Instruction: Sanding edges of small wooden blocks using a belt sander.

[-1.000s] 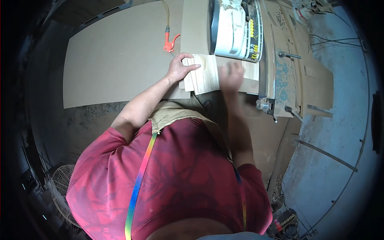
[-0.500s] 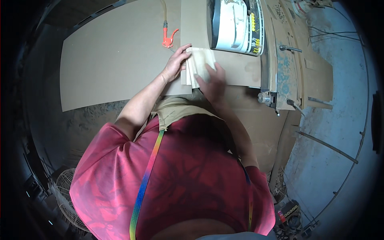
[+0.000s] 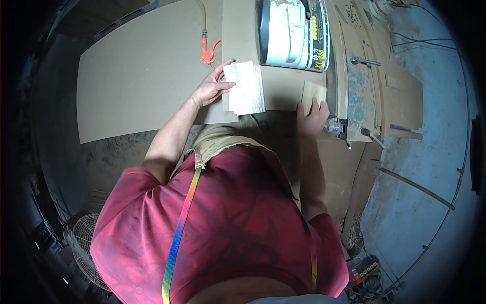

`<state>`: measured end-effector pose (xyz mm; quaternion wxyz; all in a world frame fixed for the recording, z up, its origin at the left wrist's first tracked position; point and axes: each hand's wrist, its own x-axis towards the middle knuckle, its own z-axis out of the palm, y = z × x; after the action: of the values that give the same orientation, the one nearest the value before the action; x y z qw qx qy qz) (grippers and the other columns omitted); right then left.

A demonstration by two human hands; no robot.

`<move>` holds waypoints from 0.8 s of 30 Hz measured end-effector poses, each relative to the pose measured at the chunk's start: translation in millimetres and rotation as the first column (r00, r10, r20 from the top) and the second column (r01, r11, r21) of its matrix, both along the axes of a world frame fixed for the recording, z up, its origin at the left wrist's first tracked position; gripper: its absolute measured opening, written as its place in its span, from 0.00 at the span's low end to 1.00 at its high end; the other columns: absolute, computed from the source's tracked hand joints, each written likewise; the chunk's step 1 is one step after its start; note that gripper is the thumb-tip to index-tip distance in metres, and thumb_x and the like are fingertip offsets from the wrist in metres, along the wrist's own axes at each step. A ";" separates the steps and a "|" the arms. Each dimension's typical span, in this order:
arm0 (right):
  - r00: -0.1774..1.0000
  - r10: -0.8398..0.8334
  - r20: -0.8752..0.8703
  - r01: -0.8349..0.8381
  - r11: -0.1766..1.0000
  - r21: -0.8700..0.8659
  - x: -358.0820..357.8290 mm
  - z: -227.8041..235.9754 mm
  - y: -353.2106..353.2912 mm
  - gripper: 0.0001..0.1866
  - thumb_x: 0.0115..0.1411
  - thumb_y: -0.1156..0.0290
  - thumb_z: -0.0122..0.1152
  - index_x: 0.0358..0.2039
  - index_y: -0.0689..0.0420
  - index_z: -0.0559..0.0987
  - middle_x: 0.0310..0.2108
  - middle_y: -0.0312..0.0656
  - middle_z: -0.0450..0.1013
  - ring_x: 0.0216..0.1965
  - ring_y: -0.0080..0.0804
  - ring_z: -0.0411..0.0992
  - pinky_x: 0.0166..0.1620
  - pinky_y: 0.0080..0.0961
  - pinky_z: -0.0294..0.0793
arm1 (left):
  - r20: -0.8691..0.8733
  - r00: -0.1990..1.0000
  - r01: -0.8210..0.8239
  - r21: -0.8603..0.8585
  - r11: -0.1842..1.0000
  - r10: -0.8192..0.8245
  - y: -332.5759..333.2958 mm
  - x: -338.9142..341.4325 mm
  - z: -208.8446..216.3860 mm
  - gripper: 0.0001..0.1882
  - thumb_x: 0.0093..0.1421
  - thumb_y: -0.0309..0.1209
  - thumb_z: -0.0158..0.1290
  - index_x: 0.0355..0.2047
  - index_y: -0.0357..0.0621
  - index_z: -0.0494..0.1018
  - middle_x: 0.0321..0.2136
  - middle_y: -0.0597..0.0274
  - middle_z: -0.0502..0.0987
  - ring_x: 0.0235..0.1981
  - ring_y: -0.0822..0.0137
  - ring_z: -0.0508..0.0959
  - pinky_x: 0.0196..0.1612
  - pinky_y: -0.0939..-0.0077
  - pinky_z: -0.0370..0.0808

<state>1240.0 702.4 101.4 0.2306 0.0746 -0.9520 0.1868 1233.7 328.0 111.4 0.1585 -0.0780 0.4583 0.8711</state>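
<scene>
My left hand is closed on the left edge of a stack of thin, pale wooden pieces, its thumb on top. The pieces are slightly fanned and overlap each other. Farther right, my right hand grips the near end of a single thin wooden piece, with fingertips showing on its face. This piece is at the right end of the work surface, just below a white and black bucket. The underside of my left hand's grip is hidden.
A red air blow gun on a hose lies beyond my left hand, on a large brownish board. To the right stands a worn machine or bench side with metal handles. A wire fan cage is at lower left.
My right hand has moved from the stack toward the right and now has a single wooden piece in it. The left thumb now lies over the stack, which shows more of its faces.
</scene>
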 end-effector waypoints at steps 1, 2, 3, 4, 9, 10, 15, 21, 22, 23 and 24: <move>0.999 0.007 -0.042 -0.002 0.994 0.110 -18.7 -10.1 8.0 0.27 0.61 0.61 0.76 0.58 0.57 0.83 0.60 0.57 0.74 0.56 0.59 0.75 0.57 0.50 0.79 | -0.002 1.000 -0.012 -0.038 0.999 0.012 2.0 -1.2 -0.5 0.42 0.66 0.15 0.62 0.78 0.46 0.61 0.66 0.47 0.70 0.45 0.67 0.84 0.47 0.79 0.87; 0.996 0.022 -0.084 -0.003 0.976 0.217 -36.3 -18.4 11.1 0.28 0.61 0.59 0.76 0.59 0.57 0.82 0.61 0.58 0.74 0.56 0.61 0.75 0.57 0.52 0.80 | -0.005 1.000 -0.029 -0.079 0.997 0.028 4.8 -1.6 -0.3 0.43 0.64 0.14 0.63 0.78 0.46 0.61 0.66 0.46 0.70 0.44 0.67 0.84 0.48 0.79 0.87; 0.994 0.038 -0.100 -0.004 0.949 0.316 -49.8 -23.4 9.3 0.29 0.62 0.57 0.75 0.59 0.58 0.82 0.62 0.60 0.73 0.55 0.62 0.75 0.56 0.54 0.80 | -0.042 0.997 -0.068 -0.096 0.993 0.065 6.7 -2.0 0.5 0.45 0.63 0.13 0.64 0.78 0.45 0.60 0.66 0.45 0.70 0.43 0.66 0.85 0.48 0.79 0.87; 0.991 0.046 -0.123 -0.006 0.951 0.310 -59.6 -25.0 2.1 0.29 0.62 0.57 0.75 0.59 0.58 0.82 0.62 0.60 0.73 0.55 0.62 0.75 0.56 0.54 0.80 | -0.009 0.999 -0.051 -0.131 0.990 0.051 9.1 -1.6 1.7 0.45 0.63 0.13 0.64 0.78 0.45 0.60 0.66 0.45 0.70 0.43 0.66 0.85 0.48 0.79 0.87; 0.966 0.185 0.181 -0.164 0.978 -0.126 -47.7 16.0 -83.3 0.31 0.60 0.58 0.76 0.58 0.63 0.80 0.60 0.64 0.72 0.54 0.63 0.73 0.56 0.54 0.78 | -0.053 0.982 -0.188 -0.413 0.891 0.183 27.7 -4.9 -0.3 0.42 0.63 0.17 0.68 0.75 0.44 0.63 0.62 0.45 0.74 0.43 0.67 0.84 0.47 0.81 0.86; 0.895 0.277 0.351 -0.229 0.958 -0.172 -20.6 24.9 -105.1 0.32 0.59 0.58 0.77 0.58 0.65 0.79 0.58 0.64 0.72 0.54 0.63 0.73 0.56 0.53 0.77 | -0.058 0.977 -0.209 -0.428 0.879 0.204 30.2 -4.4 -1.7 0.41 0.63 0.18 0.69 0.74 0.44 0.64 0.61 0.45 0.75 0.44 0.66 0.84 0.47 0.81 0.85; 0.922 0.303 0.241 -0.271 0.950 -0.157 30.8 43.2 -173.3 0.34 0.59 0.59 0.78 0.60 0.64 0.76 0.55 0.61 0.72 0.50 0.59 0.73 0.54 0.51 0.76 | -0.093 0.965 -0.261 -0.464 0.846 0.246 28.8 -6.1 -4.1 0.37 0.64 0.23 0.70 0.71 0.43 0.67 0.57 0.48 0.79 0.47 0.65 0.83 0.49 0.78 0.85; 0.951 0.291 0.107 -0.272 0.949 -0.162 36.5 38.1 -136.0 0.35 0.64 0.61 0.73 0.66 0.64 0.72 0.61 0.61 0.68 0.53 0.59 0.71 0.55 0.52 0.76 | -0.022 0.981 -0.178 -0.476 0.861 0.191 24.1 -3.3 0.0 0.36 0.66 0.26 0.69 0.71 0.44 0.68 0.56 0.49 0.79 0.49 0.62 0.83 0.52 0.74 0.84; 0.963 0.252 0.096 -0.237 0.960 -0.148 33.4 38.1 -123.0 0.35 0.65 0.61 0.72 0.67 0.64 0.72 0.62 0.61 0.68 0.54 0.60 0.71 0.56 0.52 0.76 | -0.002 0.984 -0.156 -0.486 0.860 0.178 23.0 -5.2 0.7 0.36 0.66 0.26 0.69 0.72 0.45 0.68 0.56 0.48 0.78 0.49 0.62 0.83 0.52 0.74 0.84; 0.965 0.234 0.121 -0.218 0.967 -0.134 32.4 37.4 -111.9 0.35 0.66 0.62 0.71 0.67 0.64 0.71 0.63 0.62 0.67 0.55 0.61 0.71 0.58 0.52 0.75 | 0.001 0.984 -0.153 -0.487 0.860 0.176 22.1 -5.9 1.3 0.35 0.67 0.26 0.68 0.72 0.45 0.68 0.57 0.47 0.78 0.48 0.61 0.83 0.52 0.73 0.84; 0.945 0.103 0.311 -0.066 0.990 -0.127 30.5 38.4 -88.7 0.34 0.65 0.60 0.71 0.67 0.64 0.72 0.62 0.63 0.68 0.56 0.63 0.71 0.59 0.53 0.75 | 0.029 0.986 -0.129 -0.496 0.859 0.165 21.1 -5.1 2.1 0.35 0.67 0.26 0.68 0.72 0.45 0.68 0.57 0.47 0.78 0.48 0.61 0.83 0.52 0.73 0.84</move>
<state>1270.5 613.7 139.8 0.0706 0.0711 -0.9602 0.2607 1228.6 349.1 113.4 0.0826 -0.1812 0.6516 0.7320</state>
